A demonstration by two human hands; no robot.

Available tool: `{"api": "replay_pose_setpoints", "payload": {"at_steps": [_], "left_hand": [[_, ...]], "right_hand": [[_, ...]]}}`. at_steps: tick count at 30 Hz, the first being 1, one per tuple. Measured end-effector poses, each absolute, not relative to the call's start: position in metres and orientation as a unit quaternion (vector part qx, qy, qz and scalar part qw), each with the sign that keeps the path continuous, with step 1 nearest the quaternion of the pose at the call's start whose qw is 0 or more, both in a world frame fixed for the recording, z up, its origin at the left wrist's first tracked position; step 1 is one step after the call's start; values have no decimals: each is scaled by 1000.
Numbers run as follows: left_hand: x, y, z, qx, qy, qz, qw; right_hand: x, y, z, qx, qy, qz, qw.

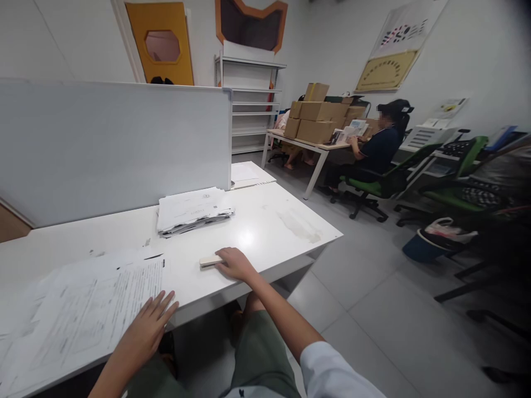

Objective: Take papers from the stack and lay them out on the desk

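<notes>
My right hand [235, 264] is closed over the right end of a slim cream stapler [209, 262], which lies on the white desk [265, 243]. The stapler's left end sticks out past my fingers. Fingers spread, my left hand [150, 323] rests at the desk's front edge, on the right side of some printed sheets [93, 312]. These sheets overlap and spread over the left of the desk. Farther back, a thick stack of papers [194, 210] sits close to the grey divider, its edges uneven.
A grey divider [120, 149] runs along the desk's back. To the right, a person [385, 135] sits at another table with cardboard boxes [317, 113]. Green office chairs [385, 179] and a dark blue bin [427, 246] stand on the tiled floor. Metal shelves [253, 102] are behind.
</notes>
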State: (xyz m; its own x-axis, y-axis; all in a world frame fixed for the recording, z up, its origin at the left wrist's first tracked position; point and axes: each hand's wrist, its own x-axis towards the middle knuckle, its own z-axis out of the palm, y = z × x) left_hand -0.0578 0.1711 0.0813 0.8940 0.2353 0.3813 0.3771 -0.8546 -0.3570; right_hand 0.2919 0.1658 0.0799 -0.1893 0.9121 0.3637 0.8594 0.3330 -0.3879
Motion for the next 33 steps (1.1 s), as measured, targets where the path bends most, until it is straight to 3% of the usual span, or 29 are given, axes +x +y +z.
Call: {"api": "replay_pose_setpoints", "payload": {"at_steps": [9,33], "left_hand": [[-45,190,67,-955,-161,-205,139],[60,199,51,-937,-165,-269,150]], "right_hand": [[292,165,82,-574,-772,44,269],[291,169,83,-572,-776,20,265]]}}
